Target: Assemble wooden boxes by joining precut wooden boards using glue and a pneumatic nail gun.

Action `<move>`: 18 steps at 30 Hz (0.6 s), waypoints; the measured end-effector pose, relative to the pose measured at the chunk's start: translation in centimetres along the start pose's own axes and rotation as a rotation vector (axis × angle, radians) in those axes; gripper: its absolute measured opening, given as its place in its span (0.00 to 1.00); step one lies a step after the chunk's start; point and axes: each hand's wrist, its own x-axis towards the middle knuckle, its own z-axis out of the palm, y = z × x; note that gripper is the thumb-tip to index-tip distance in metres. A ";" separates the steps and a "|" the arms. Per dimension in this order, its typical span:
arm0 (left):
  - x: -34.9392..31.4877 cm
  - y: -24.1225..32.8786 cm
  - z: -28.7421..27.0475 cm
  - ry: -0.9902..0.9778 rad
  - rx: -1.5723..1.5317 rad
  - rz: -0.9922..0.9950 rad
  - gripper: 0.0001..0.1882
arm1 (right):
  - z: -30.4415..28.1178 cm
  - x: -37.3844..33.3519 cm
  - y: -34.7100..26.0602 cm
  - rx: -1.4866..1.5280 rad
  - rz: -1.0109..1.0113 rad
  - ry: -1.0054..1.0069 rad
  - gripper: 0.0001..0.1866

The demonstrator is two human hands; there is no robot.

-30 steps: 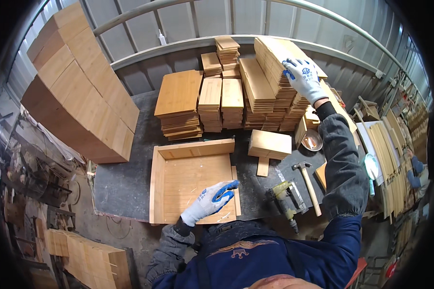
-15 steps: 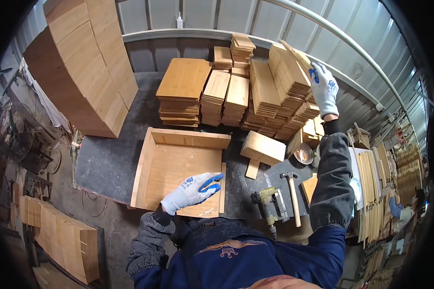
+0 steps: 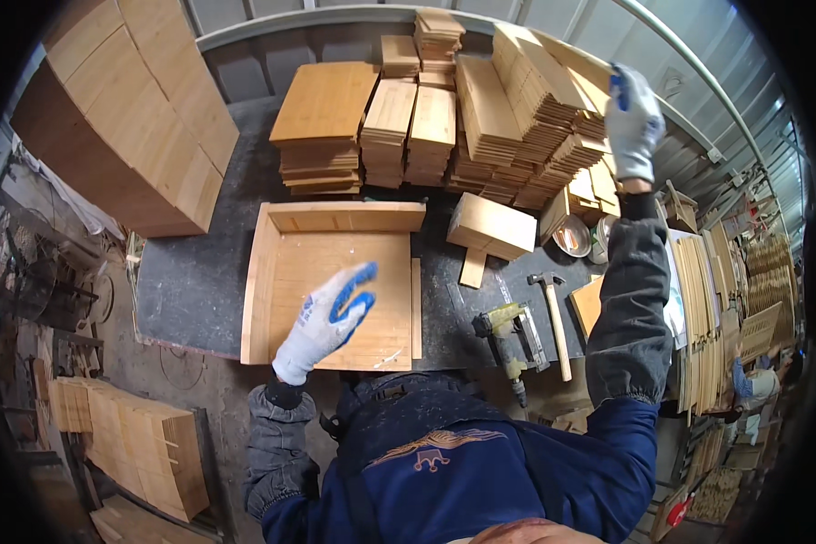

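My left hand (image 3: 328, 319), in a white glove with blue palm and fingertips, hovers over an unfinished wooden drawer box (image 3: 256, 290). Its thumb and fingers are apart and nothing is in them. Walls stand along the left and far sides of the box, and a narrow wooden strip (image 3: 416, 308) runs along its right edge. Far to the right, my gloved right hand (image 3: 635, 127) reaches up beside the stacked boards, its fingers closed at the end of a long thin wooden board (image 3: 571, 62). The fingertips are partly hidden behind that glove.
Stacks of wooden panels (image 3: 326, 100) line the back of the dark table (image 3: 181, 295). A wooden block (image 3: 492, 225), a nail gun (image 3: 503, 331), a hammer (image 3: 553, 322) and a metal bowl (image 3: 572, 238) lie right of the box. A tall wooden stack (image 3: 127, 118) stands at left.
My left hand has moved left and lifted, its fingers now pointing more away from me. My right hand has shifted slightly right with the board's end. The whole view has tilted downward.
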 end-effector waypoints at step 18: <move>3.0 -1.6 2.4 0.370 0.373 0.258 0.09 | -4.5 -3.8 -20.5 0.982 -0.647 -0.180 0.24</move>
